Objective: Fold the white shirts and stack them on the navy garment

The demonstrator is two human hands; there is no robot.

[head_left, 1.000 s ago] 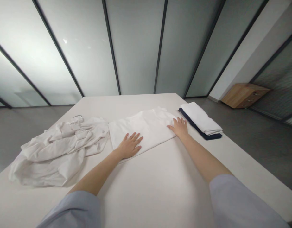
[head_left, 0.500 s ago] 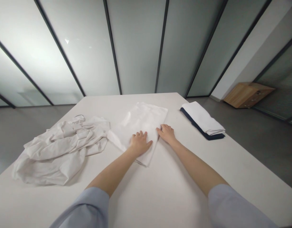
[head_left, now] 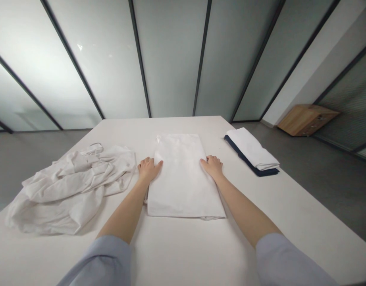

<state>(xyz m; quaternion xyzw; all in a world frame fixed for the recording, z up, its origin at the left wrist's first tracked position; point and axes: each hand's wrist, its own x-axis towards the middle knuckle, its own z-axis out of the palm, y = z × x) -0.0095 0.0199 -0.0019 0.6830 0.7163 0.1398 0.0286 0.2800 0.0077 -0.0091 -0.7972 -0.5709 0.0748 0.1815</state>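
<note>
A folded white cloth [head_left: 183, 178] lies flat before me, a rough rectangle with its near edge toward me. My left hand [head_left: 149, 170] rests at its left edge, thumb stretched over the fabric and fingers on the outer side. At the opposite edge, my right hand [head_left: 213, 166] rests likewise, its thumb touching the border. Both hands look open, with thumbs spread from the fingers. A little loose fabric shows along the left side and under the near edge of the cloth.
To the left lies a crumpled heap of white fabric [head_left: 72, 186]. Toward the right edge of the white table [head_left: 177, 254], a folded white cloth [head_left: 251, 147] sits on a dark navy one [head_left: 266, 172]. A wooden cabinet [head_left: 302, 119] stands on the floor beyond.
My left hand has moved from on top of the cloth out to its left edge. The cloth, angled before, now lies straight and its visible shape is a wider rectangle.
</note>
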